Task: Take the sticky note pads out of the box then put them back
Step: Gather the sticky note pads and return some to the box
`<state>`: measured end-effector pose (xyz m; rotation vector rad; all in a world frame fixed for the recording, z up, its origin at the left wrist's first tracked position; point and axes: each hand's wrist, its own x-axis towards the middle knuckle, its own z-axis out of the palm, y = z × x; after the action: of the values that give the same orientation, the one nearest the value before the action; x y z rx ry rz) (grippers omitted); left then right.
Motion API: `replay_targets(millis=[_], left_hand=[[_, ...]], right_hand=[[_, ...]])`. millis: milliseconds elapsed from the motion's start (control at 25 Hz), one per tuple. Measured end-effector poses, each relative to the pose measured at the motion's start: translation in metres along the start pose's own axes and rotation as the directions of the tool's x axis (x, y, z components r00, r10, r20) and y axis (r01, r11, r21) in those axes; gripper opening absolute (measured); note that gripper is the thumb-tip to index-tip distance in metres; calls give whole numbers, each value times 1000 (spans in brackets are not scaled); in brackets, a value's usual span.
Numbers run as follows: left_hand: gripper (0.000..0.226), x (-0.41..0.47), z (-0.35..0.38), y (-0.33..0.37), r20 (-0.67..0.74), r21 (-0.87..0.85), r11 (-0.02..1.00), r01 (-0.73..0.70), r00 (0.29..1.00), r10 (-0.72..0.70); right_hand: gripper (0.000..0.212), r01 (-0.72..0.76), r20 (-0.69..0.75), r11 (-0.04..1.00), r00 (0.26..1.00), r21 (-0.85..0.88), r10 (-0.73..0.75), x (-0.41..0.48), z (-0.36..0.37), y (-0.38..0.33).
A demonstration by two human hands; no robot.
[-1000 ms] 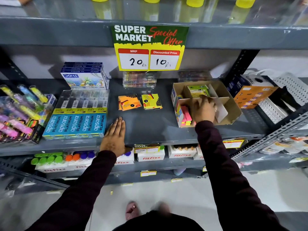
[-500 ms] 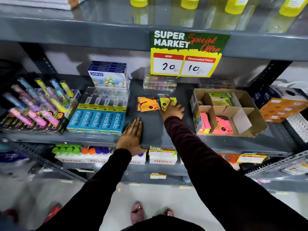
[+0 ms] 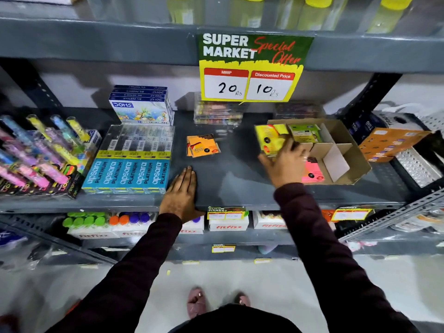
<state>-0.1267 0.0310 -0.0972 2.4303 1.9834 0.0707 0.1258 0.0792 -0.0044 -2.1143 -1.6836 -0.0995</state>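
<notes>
An open cardboard box [image 3: 355, 162] with dividers sits on the grey shelf at the right. It holds a green sticky note pad [image 3: 305, 133] at the back and a pink pad [image 3: 312, 174] at the front. My right hand [image 3: 286, 162] grips a yellow sticky note pad [image 3: 270, 138] just left of the box's left wall, above the shelf. Orange sticky note pads [image 3: 201, 146] lie loose on the shelf's middle. My left hand [image 3: 181, 191] rests flat on the shelf's front edge, fingers together, holding nothing.
Blue Apsara pencil boxes [image 3: 127, 174] and DOMS boxes [image 3: 141, 106] stand left of the orange pads. Highlighter packs [image 3: 36, 152] fill the far left. An orange carton [image 3: 394, 143] lies right of the box. A price sign [image 3: 252, 68] hangs from the upper shelf.
My right hand left the box, reached to the yellow pad on the shelf's middle, picked it up and carried it right to the box's edge. The left hand stayed put.
</notes>
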Motion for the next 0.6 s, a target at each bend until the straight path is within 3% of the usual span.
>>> replay_targets(millis=[120, 200, 320, 400, 600], left_hand=[[100, -1, 2, 1, -62, 67, 998, -15, 998, 20], [112, -1, 2, 2, -12, 33, 999, -13, 1000, 14], [124, 0, 0, 2, 14, 56, 998, -20, 1000, 19], [125, 0, 1, 2, 12, 55, 998, -13, 1000, 12], [126, 1, 1, 1, 38, 76, 997, -5, 999, 2]], right_hand=[[81, -239, -34, 971, 970, 15, 239, 5, -20, 63], [81, -374, 64, 926, 927, 49, 371, 11, -17, 91], [77, -493, 296, 837, 857, 239, 421, 12, 2, 105], [61, -476, 344, 829, 861, 293, 373, 5, 18, 105], [46, -407, 225, 875, 908, 262, 355, -2, 22, 97]])
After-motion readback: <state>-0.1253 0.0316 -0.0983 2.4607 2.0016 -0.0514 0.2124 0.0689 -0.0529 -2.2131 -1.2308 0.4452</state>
